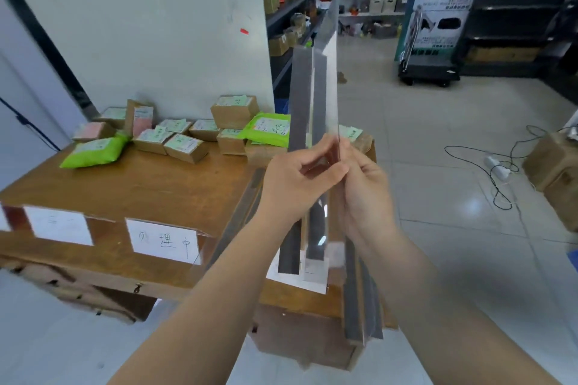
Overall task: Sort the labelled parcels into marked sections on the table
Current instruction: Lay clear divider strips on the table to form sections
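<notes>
On the far part of the wooden table [140,184], the labelled parcels [175,137] lie clustered by the wall: brown boxes, two green bags and a pink packet. White section cards [164,244] hang along the table's near edge. In front of the table's right end, clear dividers with grey strips [308,122] stand upright, held between both hands. The left hand [294,184] pinches them with curled fingers and thumb; the right hand [366,191] grips their other side, fingers curled.

Parcels [187,137] crowding table's [140,187] far edge
</notes>
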The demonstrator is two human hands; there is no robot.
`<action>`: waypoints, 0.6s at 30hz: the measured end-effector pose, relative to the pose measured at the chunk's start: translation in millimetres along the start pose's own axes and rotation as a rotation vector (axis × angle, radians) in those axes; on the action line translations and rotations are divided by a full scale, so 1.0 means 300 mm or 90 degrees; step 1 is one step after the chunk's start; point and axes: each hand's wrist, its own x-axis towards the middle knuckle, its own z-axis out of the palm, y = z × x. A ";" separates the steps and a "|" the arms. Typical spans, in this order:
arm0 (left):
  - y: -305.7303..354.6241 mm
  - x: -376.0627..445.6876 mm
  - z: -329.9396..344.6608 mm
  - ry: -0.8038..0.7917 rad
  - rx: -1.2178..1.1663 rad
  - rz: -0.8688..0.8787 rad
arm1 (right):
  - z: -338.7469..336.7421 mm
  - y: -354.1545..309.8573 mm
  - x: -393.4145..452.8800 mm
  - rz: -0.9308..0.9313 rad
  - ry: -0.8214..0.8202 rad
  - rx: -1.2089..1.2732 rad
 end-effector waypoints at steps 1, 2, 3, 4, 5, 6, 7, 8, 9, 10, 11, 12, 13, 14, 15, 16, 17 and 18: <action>-0.001 -0.012 -0.045 -0.009 0.000 -0.004 | 0.036 0.004 -0.015 0.007 -0.019 -0.005; -0.001 -0.025 -0.095 -0.014 -0.004 -0.009 | 0.075 0.011 -0.031 0.017 -0.040 -0.014; 0.001 -0.039 -0.146 -0.011 -0.010 -0.015 | 0.118 0.018 -0.047 0.029 -0.059 -0.023; 0.001 -0.056 -0.201 -0.002 -0.020 -0.022 | 0.162 0.028 -0.061 0.042 -0.076 -0.032; -0.002 -0.073 -0.258 0.011 -0.030 -0.028 | 0.209 0.045 -0.074 0.054 -0.089 -0.038; -0.005 -0.094 -0.318 0.021 -0.035 -0.033 | 0.260 0.064 -0.088 0.065 -0.100 -0.037; -0.012 -0.116 -0.381 0.032 -0.032 -0.039 | 0.316 0.086 -0.105 0.077 -0.111 -0.027; -0.021 -0.139 -0.445 0.044 -0.027 -0.046 | 0.375 0.112 -0.123 0.088 -0.120 -0.014; -0.030 -0.164 -0.511 0.059 -0.021 -0.052 | 0.438 0.141 -0.142 0.099 -0.127 -0.004; -0.040 -0.191 -0.576 0.073 -0.017 -0.058 | 0.498 0.174 -0.161 0.112 -0.128 -0.001; -0.051 -0.219 -0.642 0.089 -0.014 -0.064 | 0.560 0.209 -0.184 0.128 -0.128 -0.001; -0.061 -0.249 -0.710 0.103 -0.012 -0.069 | 0.624 0.246 -0.208 0.144 -0.132 -0.001; -0.072 -0.279 -0.777 0.113 -0.009 -0.075 | 0.685 0.285 -0.233 0.161 -0.140 -0.004; -0.083 -0.310 -0.841 0.119 -0.006 -0.083 | 0.742 0.323 -0.259 0.175 -0.152 -0.008; -0.096 -0.339 -0.904 0.127 -0.005 -0.092 | 0.798 0.361 -0.287 0.188 -0.164 -0.013; -0.112 -0.367 -0.965 0.136 -0.006 -0.103 | 0.850 0.396 -0.313 0.197 -0.175 -0.019; -0.130 -0.393 -1.022 0.147 -0.008 -0.113 | 0.899 0.429 -0.338 0.202 -0.182 -0.026; -0.148 -0.416 -1.075 0.157 -0.012 -0.122 | 0.945 0.462 -0.361 0.206 -0.186 -0.033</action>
